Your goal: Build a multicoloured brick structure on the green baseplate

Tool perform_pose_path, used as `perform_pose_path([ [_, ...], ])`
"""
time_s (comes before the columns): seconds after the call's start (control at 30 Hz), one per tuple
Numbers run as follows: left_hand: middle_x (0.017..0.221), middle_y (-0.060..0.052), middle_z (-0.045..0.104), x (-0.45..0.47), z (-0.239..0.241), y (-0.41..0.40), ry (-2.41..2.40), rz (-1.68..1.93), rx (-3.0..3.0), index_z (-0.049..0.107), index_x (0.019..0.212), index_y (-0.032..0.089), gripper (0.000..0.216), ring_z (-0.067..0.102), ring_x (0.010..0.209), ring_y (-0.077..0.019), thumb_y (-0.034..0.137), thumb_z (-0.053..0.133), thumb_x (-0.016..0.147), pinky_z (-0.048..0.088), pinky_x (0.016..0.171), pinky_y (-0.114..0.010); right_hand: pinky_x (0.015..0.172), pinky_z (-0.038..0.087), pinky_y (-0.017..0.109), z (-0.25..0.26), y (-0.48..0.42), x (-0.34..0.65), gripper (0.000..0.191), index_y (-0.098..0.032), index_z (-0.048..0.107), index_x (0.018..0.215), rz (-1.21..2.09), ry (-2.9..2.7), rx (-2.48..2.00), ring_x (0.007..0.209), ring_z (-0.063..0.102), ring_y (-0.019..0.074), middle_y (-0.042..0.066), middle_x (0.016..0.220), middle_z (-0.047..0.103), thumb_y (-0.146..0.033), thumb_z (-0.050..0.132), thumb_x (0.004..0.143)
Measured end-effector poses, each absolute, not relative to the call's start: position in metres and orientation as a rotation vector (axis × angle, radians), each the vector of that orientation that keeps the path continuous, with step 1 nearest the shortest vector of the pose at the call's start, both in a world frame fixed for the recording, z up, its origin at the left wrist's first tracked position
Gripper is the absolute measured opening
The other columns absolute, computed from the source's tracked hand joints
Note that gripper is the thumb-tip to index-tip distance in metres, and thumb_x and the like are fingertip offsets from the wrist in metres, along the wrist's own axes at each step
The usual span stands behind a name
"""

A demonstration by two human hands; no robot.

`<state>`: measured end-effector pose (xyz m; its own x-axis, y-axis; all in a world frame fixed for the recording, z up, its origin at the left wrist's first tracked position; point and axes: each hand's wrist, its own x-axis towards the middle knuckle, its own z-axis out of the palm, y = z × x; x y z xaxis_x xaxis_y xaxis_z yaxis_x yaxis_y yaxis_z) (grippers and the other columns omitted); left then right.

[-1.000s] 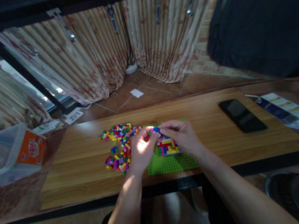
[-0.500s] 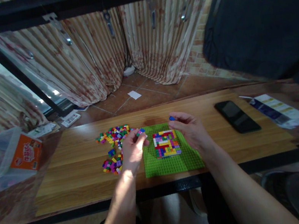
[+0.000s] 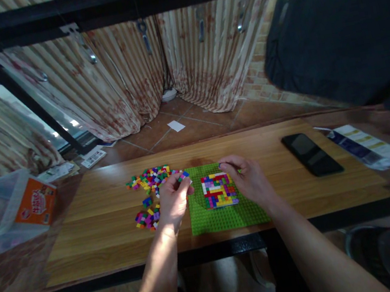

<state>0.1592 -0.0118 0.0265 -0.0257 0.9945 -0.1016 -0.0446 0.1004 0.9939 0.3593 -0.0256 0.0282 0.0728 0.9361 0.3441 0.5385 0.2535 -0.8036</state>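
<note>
A green baseplate lies on the wooden table in front of me. A square patch of small coloured bricks is built on it. My left hand rests at the plate's left edge, fingers pinched on a few small bricks, a blue and a pink one showing. My right hand is at the patch's upper right corner, fingertips pinched together and lowered onto the plate; a small brick there is barely visible. A loose pile of coloured bricks lies left of the plate.
A black phone lies to the right on the table. Further right are printed leaflets. A clear plastic bin with an orange box sits at far left. Striped curtains hang beyond the table.
My hands, joined over the patch a second ago, drew apart. The right hand lifted with a blue brick, then came down to the patch's upper right corner. The left hand stayed by the pile.
</note>
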Motion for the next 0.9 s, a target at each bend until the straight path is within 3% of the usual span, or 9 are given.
perform_pose_path([
  [0.23, 0.058, 0.005, 0.058, 0.16, 0.029, -0.014, 1.261, 1.153, 1.109, 0.064, 0.075, 0.018, 0.021, 0.054, 0.052, -0.0086, 0.036, 0.072, 0.07, 0.042, 0.052, -0.02, 0.074, 0.047, 0.03, 0.022, -0.026, 0.343, 0.021, -0.023, 0.069, 0.078, 0.517, -1.735, -1.313, 0.08, 0.061, 0.0181, 0.003, 0.08, 0.067, -0.029, 0.054, 0.092],
  [0.5, 0.062, 0.004, 0.058, 0.16, 0.026, -0.012, 1.259, 1.137, 1.081, 0.065, 0.077, 0.017, 0.023, 0.056, 0.054, -0.0088, 0.037, 0.073, 0.069, 0.042, 0.052, -0.019, 0.091, 0.048, 0.035, 0.021, -0.025, 0.35, 0.017, -0.023, 0.071, 0.091, 0.521, -1.636, -1.261, 0.098, 0.064, 0.0192, 0.006, 0.099, 0.07, -0.029, 0.055, 0.091],
  [0.9, 0.061, 0.004, 0.058, 0.153, 0.022, -0.011, 1.25, 1.158, 1.056, 0.067, 0.081, 0.016, 0.025, 0.055, 0.053, -0.0078, 0.036, 0.073, 0.068, 0.043, 0.052, -0.018, 0.084, 0.052, 0.034, 0.035, -0.053, 0.352, 0.008, -0.024, 0.072, 0.089, 0.438, -1.732, -1.155, 0.092, 0.065, 0.0182, 0.004, 0.094, 0.069, -0.027, 0.064, 0.087],
])
